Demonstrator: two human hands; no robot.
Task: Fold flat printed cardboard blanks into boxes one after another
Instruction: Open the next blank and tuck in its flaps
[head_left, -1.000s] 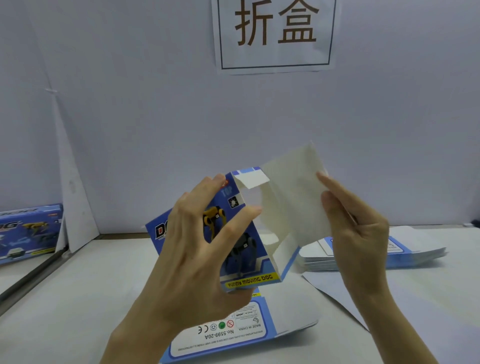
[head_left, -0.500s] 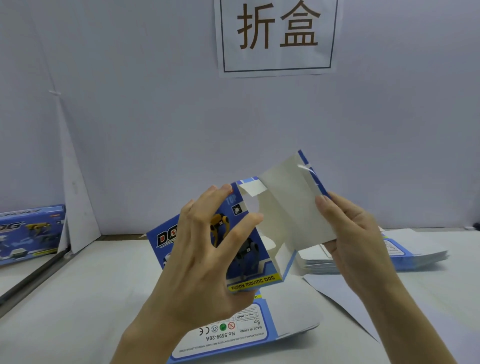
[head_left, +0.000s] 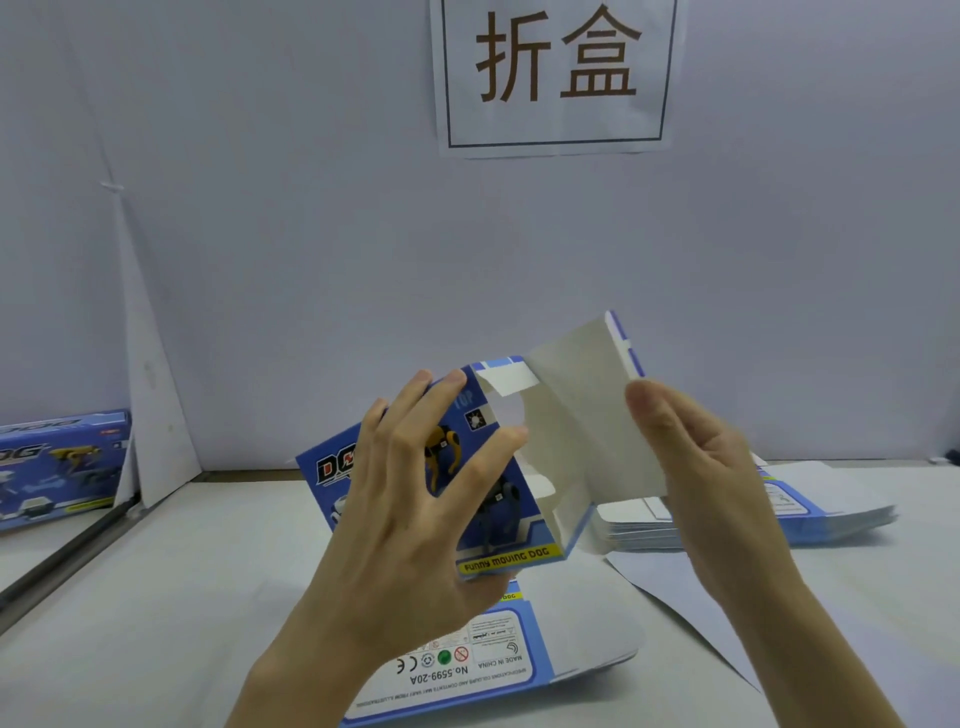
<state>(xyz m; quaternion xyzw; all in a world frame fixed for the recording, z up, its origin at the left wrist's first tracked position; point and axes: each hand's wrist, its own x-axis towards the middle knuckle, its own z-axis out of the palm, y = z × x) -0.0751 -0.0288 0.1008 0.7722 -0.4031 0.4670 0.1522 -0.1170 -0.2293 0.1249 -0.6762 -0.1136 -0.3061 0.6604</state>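
Note:
A blue printed box blank (head_left: 498, 499) with a yellow robot dog picture is held up above the table, partly opened into a sleeve. My left hand (head_left: 410, 519) grips its printed front, fingers over the top edge and thumb near the open end. Its large white end flap (head_left: 582, 415) sticks up to the right. My right hand (head_left: 696, 467) holds that flap, thumb on its white inner face and fingers behind it. A second blank (head_left: 498, 670) lies flat on the table under my hands.
A stack of flat blanks (head_left: 810, 509) lies at the right on the white table (head_left: 182, 597). A folded box (head_left: 57, 467) sits at the far left beside a white divider. A paper sign hangs on the back wall. A white sheet (head_left: 675, 587) lies near the stack.
The flap has turned so its blue outer edge shows at the top. My right hand has slid lower along the flap. My left hand keeps its grip on the box.

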